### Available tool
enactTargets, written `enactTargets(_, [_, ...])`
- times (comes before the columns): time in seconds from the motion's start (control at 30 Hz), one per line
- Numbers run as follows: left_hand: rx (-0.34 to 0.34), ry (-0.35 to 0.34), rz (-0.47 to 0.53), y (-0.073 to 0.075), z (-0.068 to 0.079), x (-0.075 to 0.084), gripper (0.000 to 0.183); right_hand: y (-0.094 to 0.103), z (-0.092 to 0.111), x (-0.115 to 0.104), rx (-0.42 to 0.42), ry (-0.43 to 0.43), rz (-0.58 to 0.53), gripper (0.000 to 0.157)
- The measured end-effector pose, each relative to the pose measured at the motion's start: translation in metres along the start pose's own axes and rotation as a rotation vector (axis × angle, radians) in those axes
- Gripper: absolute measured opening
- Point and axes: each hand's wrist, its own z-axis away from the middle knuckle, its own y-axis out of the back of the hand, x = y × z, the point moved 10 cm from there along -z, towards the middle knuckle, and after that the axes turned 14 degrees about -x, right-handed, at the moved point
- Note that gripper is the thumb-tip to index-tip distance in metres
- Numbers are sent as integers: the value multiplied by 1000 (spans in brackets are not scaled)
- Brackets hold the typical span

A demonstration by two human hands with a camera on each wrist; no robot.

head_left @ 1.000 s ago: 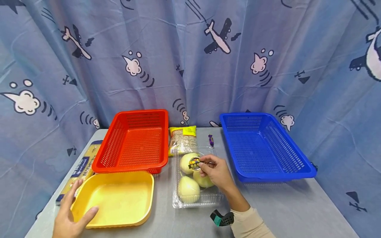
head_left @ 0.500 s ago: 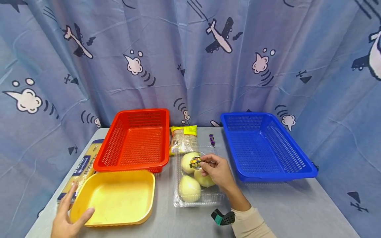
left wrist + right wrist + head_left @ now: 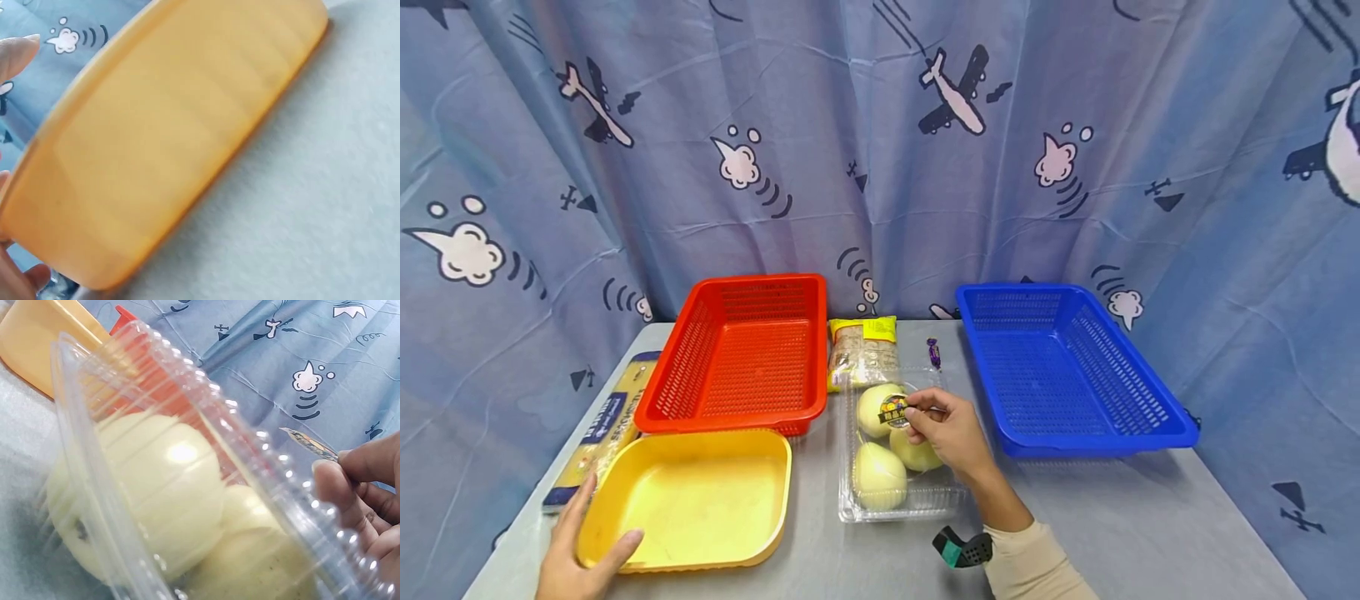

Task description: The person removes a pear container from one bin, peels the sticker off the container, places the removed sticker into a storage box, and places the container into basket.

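Note:
My right hand [image 3: 951, 433] pinches a small dark label sticker [image 3: 892, 411] with a colourful round print, between thumb and fingertips. Seen from the right wrist, the sticker [image 3: 309, 445] stands clear above the lid's beaded edge. Beneath lies a clear plastic clamshell box [image 3: 901, 504] holding several pale yellow-green round fruits [image 3: 878, 477]. My left hand [image 3: 580, 542] is spread at the near left corner of a yellow tray [image 3: 700, 500], thumb over the inside and straight fingers along the outer wall. In the left wrist view the thumb [image 3: 19, 56] stays apart from the tray's rim.
A red basket [image 3: 760, 367] stands behind the tray, a blue basket [image 3: 1037, 375] at right. Between them are a bag of grain-like food [image 3: 861, 350] and a purple wrapped candy [image 3: 933, 352]. A long yellow-and-blue packet [image 3: 606, 425] lies at left. A patterned curtain [image 3: 880, 167] closes the back.
The right hand keeps its pinch on the sticker with almost no movement. My left hand has shifted only slightly beside the tray. The view has moved a little.

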Motion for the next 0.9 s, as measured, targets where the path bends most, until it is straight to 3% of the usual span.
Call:
enactTargets(0.27, [-21,39,-52,-3,-4,-18,105,-2,0,0,9,-14,-12,15])
enactTargets(0.37, [-19,-19,-72,-5,-6,-16,106,2,0,-2,33,-14,-22,15])
enactTargets(0.53, [43,-188,-58,-5,-2,-8,101,4,0,-1,45,-23,-42,17])
enactTargets(0.7, [85,-231,-62,-4,1,-8,99,6,0,0,57,-47,-60,20])
enactTargets(0.9, [149,-339,-63,-1,3,-4,96,12,1,-3,84,-78,-67,20])
